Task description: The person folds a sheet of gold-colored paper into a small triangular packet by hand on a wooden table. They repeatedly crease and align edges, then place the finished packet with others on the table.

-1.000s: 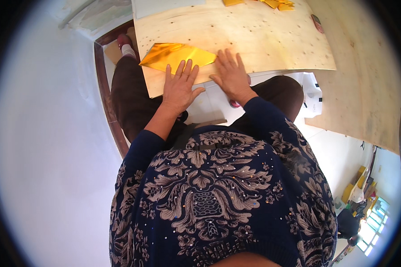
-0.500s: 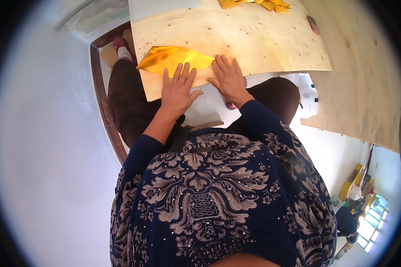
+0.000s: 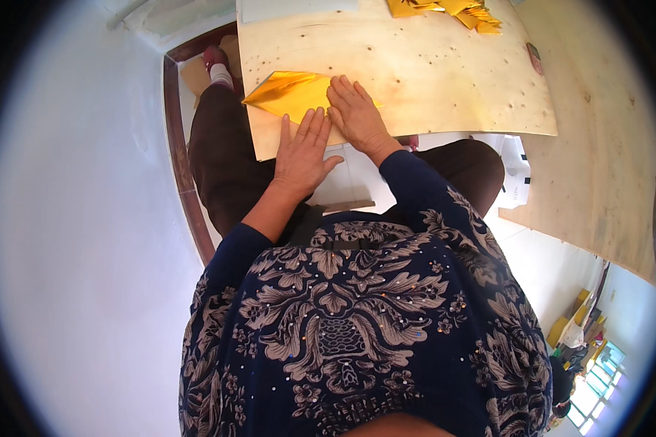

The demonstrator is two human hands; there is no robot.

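Note:
A shiny gold sheet of foil paper (image 3: pixel 291 92), folded into a long shape with pointed ends, lies flat on the plywood table (image 3: pixel 444 87) near its front left corner. My left hand (image 3: pixel 302 154) rests its outstretched fingertips on the paper's near edge, thumb spread toward the right. Flat over the right part of the paper lies my right hand (image 3: pixel 358 118), its fingers extended and covering much of that end. A thin tip of the gold paper shows just past its fingers. Neither hand grips anything.
Several folded gold paper pieces (image 3: pixel 459 11) are heaped at the table's far side. A pale sheet (image 3: pixel 299 7) lies at the far left. A small red phone-like object (image 3: pixel 535 58) sits near the right edge. A white bag (image 3: pixel 515 175) stands below, beside another wooden board (image 3: pixel 590 182).
My right hand has slid left from the paper's right tip onto its right part. My left hand stays at the near edge. The whole view has shifted slightly.

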